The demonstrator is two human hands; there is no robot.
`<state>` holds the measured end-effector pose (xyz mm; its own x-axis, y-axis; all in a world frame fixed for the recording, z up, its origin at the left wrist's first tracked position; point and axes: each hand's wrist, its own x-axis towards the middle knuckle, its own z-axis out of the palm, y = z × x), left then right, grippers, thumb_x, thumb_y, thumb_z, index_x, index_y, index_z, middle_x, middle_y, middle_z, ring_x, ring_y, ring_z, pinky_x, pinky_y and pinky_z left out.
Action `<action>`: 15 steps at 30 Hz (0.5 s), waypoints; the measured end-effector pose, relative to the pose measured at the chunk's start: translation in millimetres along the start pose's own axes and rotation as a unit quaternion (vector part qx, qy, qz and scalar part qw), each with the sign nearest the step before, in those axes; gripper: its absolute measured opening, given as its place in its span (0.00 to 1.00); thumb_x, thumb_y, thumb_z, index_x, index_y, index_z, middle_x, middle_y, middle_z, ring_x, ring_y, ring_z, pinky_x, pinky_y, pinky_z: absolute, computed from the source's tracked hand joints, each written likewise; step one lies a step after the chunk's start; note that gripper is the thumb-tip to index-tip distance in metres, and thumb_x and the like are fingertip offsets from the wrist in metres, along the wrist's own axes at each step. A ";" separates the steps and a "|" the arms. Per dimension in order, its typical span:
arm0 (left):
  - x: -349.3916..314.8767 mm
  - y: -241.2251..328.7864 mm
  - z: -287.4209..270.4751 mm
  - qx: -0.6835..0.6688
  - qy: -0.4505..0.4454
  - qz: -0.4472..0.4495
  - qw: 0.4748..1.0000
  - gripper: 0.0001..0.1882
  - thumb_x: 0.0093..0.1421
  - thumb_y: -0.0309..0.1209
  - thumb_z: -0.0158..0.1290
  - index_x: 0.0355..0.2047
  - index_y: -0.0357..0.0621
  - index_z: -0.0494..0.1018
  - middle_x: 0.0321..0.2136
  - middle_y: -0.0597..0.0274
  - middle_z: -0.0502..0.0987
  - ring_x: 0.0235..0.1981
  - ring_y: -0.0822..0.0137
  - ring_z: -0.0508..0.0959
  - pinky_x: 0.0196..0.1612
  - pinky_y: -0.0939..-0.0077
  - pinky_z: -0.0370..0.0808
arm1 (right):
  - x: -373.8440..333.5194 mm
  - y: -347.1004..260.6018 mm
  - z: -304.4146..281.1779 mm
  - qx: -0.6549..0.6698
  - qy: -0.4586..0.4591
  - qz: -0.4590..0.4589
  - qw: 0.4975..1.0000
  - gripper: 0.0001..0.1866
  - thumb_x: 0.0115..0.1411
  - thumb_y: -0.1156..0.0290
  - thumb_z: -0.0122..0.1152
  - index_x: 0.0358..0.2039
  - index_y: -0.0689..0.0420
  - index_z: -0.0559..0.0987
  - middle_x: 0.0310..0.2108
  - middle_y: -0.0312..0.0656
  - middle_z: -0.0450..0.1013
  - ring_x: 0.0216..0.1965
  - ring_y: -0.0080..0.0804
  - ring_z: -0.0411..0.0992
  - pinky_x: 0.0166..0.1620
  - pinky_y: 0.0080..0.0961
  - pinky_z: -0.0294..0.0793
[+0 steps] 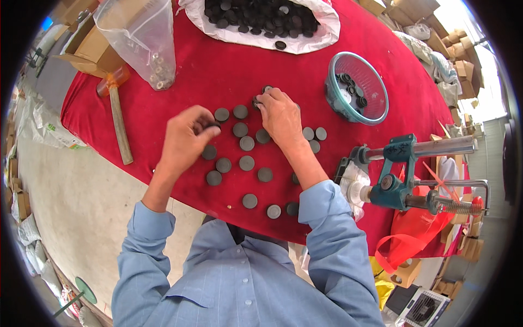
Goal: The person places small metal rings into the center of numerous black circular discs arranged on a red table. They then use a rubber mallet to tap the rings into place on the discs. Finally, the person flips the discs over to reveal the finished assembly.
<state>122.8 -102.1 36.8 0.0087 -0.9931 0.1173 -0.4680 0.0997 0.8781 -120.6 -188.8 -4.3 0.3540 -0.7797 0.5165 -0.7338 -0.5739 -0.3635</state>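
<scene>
Several dark round caps (247, 143) are spread over the red tablecloth (212, 73) between and below my hands. My left hand (187, 135) is closed, with a black cap (214, 126) pinched between thumb and fingers just above the cloth. To its right, my right hand (279, 115) reaches in with bent fingers around another black cap (256, 102), partly hidden by the fingertips. One more cap (267, 89) lies just beyond those fingers. A small group of caps (309, 133) sits right of my right wrist.
A white sack (327, 30) of black caps lies at the far side. The teal basket (357, 117) at right holds more. A green hand press (397, 188) stands right, beside a red bag (417, 226). At left are a hammer (120, 125) and a clear plastic bag (136, 41).
</scene>
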 end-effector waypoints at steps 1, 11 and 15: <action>3.5 -0.3 -2.0 -0.041 0.023 0.000 0.999 0.11 0.61 0.21 0.69 0.43 0.38 0.82 0.26 0.72 0.77 0.26 0.83 0.73 0.29 0.80 0.72 | -4.3 0.5 0.8 -0.003 0.002 -0.011 1.000 0.10 0.59 0.78 0.70 0.42 0.58 0.87 0.42 0.42 0.78 0.43 0.45 0.81 0.45 0.41 0.84; 73.0 15.7 -2.8 -0.036 0.068 0.122 0.990 0.12 0.65 0.23 0.66 0.49 0.37 0.87 0.40 0.59 0.88 0.40 0.72 0.87 0.44 0.77 0.82 | -21.6 -23.4 -4.5 -0.186 -0.101 -0.092 0.973 0.13 0.57 0.73 0.65 0.42 0.62 0.85 0.47 0.48 0.78 0.45 0.43 0.81 0.47 0.39 0.82; 96.1 22.1 22.3 -0.013 0.070 0.168 0.983 0.11 0.65 0.23 0.66 0.48 0.40 0.88 0.41 0.57 0.89 0.41 0.69 0.87 0.46 0.74 0.84 | -26.1 -31.9 4.9 -0.239 -0.077 -0.080 0.965 0.11 0.58 0.73 0.64 0.40 0.62 0.86 0.47 0.52 0.80 0.44 0.43 0.82 0.47 0.41 0.82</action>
<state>93.5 -196.7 57.2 -0.0201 -0.8853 0.4647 -0.4426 0.4246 0.7898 -103.6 -151.3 -10.0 0.5398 -0.7398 0.4016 -0.8331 -0.5379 0.1290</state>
